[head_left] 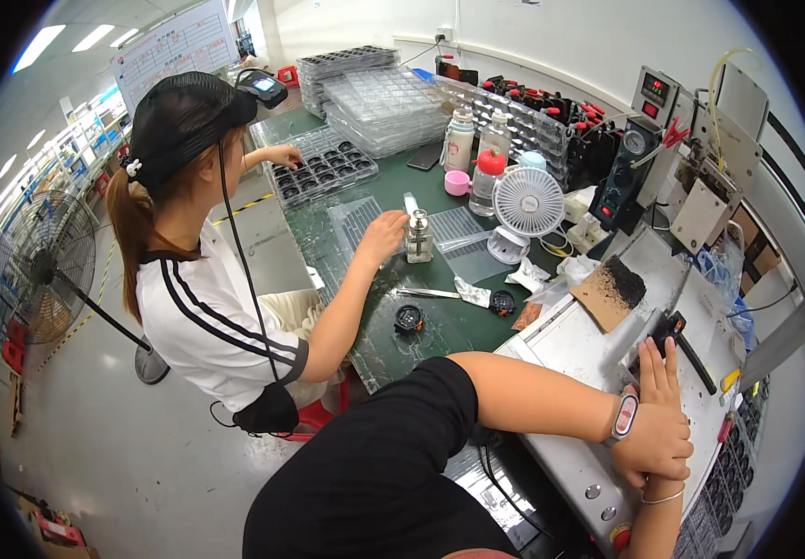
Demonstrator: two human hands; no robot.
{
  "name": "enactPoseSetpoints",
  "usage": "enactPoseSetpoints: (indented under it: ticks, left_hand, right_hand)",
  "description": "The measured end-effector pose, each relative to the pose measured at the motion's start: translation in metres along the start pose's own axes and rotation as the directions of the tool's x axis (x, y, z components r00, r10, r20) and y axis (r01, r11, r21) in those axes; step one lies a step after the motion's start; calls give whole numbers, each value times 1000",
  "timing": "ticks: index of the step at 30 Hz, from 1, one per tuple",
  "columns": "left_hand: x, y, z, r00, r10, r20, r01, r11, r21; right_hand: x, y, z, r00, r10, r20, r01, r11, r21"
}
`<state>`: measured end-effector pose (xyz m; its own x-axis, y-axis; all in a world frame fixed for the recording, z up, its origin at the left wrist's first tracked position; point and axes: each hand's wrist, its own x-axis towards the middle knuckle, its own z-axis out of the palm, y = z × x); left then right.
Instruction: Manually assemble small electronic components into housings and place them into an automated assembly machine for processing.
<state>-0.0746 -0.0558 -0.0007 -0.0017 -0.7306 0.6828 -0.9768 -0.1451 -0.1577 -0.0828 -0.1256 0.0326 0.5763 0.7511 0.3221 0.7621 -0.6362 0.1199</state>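
Observation:
My left hand (649, 445), with a band on its wrist, lies across my right hand and its curled fingers wrap around it near the wrist. My right hand (657, 373) stretches its fingers forward over the pale machine bed. Their tips reach a small black fixture (669, 326) and appear to touch it; whether a part lies under them is hidden. Beside the fixture runs a black bar (696, 363). Left of my fingers is a brown cardboard piece (598, 303) with a heap of black bits (624, 282).
A co-worker (211, 317) sits at the left, one hand by a glass bottle (419, 238), the other at a tray of black parts (323, 166). On the green table (374, 359) are round black parts (409, 319), tweezers (428, 293) and a white fan (528, 205). A red button (620, 538) sits at the machine's front.

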Motion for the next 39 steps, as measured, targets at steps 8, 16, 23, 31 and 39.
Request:
enactPoseSetpoints:
  ticks: [8,16,23,31,39]
  left_hand:
    - [0,1,-2,1000,-3,13,3,1000,5]
    - [-4,2,-1,1000,-7,12,6,1000,30]
    - [-4,-1,1,1000,-21,19,20,1000,22]
    - [-3,-2,6,1000,-25,17,25,1000,17]
    - [-2,3,-2,998,-29,48,28,999,28]
  right_hand:
    - [0,2,3,1000,0,-7,0,1000,-2]
    - [2,9,19,998,-17,-61,19,999,26]
    - [4,10,16,998,-21,-57,21,1000,8]
    - [3,13,18,997,-11,-77,11,1000,-1]
    - [1,10,16,997,-11,-72,11,1000,-2]
